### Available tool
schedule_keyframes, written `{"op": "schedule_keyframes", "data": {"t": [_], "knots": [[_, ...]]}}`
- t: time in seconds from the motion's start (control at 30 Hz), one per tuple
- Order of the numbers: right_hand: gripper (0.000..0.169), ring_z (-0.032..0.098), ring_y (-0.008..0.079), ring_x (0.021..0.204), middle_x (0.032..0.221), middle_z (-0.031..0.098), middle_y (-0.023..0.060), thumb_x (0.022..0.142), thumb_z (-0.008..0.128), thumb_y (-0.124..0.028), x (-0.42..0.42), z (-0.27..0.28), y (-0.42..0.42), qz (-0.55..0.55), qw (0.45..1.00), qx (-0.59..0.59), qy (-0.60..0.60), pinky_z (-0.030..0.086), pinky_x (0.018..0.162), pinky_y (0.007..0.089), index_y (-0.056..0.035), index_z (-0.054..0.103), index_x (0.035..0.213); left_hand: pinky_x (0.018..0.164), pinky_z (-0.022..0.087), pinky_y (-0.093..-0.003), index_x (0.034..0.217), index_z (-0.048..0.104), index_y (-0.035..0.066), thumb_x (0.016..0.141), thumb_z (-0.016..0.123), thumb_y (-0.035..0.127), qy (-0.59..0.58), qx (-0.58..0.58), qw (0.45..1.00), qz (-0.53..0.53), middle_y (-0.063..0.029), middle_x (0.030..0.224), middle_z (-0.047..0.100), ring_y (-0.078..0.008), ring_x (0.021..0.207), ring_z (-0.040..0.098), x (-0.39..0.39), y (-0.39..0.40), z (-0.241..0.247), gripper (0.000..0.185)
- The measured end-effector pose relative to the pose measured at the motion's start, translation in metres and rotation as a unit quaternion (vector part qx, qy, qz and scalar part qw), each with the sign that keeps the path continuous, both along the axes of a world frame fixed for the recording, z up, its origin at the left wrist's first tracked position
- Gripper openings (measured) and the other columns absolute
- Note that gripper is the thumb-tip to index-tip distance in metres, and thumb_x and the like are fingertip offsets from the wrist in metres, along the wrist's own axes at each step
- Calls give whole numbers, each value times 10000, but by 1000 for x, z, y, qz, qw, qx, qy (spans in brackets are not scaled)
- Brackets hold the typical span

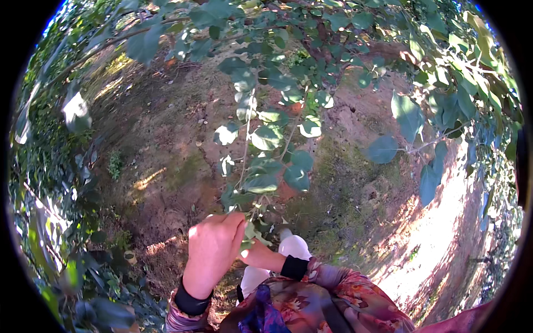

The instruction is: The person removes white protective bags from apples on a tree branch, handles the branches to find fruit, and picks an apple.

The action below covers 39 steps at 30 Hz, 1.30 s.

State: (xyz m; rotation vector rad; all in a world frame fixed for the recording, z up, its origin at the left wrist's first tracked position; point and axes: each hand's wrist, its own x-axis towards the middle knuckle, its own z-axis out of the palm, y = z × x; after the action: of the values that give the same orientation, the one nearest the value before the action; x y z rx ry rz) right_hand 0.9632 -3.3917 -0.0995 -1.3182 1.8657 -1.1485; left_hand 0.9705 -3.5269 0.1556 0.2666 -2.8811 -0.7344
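Observation:
My left hand (214,245) is closed at the lower end of a hanging leafy twig (248,133), its back towards me and its fingertips turned out of sight. Just to its right and lower is my right hand (263,254), reaching in against the pale green leaves (251,233) at the twig's tip. Those leaves cover its fingers, so its grip is hidden. Beside this twig hangs a second thin shoot (293,135) with broad rounded leaves.
Leafy tree branches (141,31) arch across the top. On the right, a side twig (431,143) hangs with large leaves. Dense foliage (54,200) lines the left. Below are bare, partly mossy soil (166,125) and a sunlit strip (433,233). My white-clad legs (295,245) show beneath my arms.

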Motion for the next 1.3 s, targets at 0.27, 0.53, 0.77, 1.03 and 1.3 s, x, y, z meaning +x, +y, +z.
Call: {"op": "schedule_keyframes", "data": {"t": [0.27, 0.53, 0.77, 1.03, 1.3], "knots": [[223, 647, 389, 914, 972, 675, 207, 863, 599, -152, -6, -49, -62, 119, 992, -32, -10, 515, 805, 489, -47, 660, 1050, 1083, 310, -680, 1388, 539, 166, 799, 793, 339, -118, -147, 980, -65, -131, 1540, 357, -447, 1420, 305, -136, -17, -111, 665], [452, 667, 226, 1039, 1161, 714, 128, 924, 700, -249, -245, 164, -63, 363, 894, 19, -262, 515, 921, 369, 8, 615, 1287, 1046, 407, -626, 1394, 511, 238, 791, 780, 282, -250, -96, 964, 7, -105, 1545, 331, -385, 1475, 285, -138, -82, -216, 662], [389, 603, 104, 729, 1008, 646, 66, 981, 563, -71, -562, 210, 0, -603, 720, -344, -4, 486, 578, 266, -35, 491, 1362, 1073, 392, -565, 1366, 562, 191, 819, 771, 312, -223, -77, 971, -34, -133, 1453, 487, -364, 1430, 378, -148, -113, -226, 597], [235, 587, 77, 694, 934, 664, 1, 965, 492, 18, -629, 195, 12, -519, 779, -338, -98, 466, 592, 225, -26, 632, 1148, 1000, 419, -499, 1109, 648, 72, 772, 804, 339, -195, -81, 976, -52, -124, 1267, 604, -367, 1290, 496, -150, -145, -248, 458], [110, 610, 81, 673, 865, 647, -11, 1001, 612, -81, -539, 209, 29, -335, 771, -454, -296, 503, 612, 242, -45, 648, 1098, 946, 439, -497, 962, 689, 64, 769, 794, 386, -182, -56, 977, -101, -95, 1047, 695, -321, 1151, 569, -161, -179, -245, 389]]}}
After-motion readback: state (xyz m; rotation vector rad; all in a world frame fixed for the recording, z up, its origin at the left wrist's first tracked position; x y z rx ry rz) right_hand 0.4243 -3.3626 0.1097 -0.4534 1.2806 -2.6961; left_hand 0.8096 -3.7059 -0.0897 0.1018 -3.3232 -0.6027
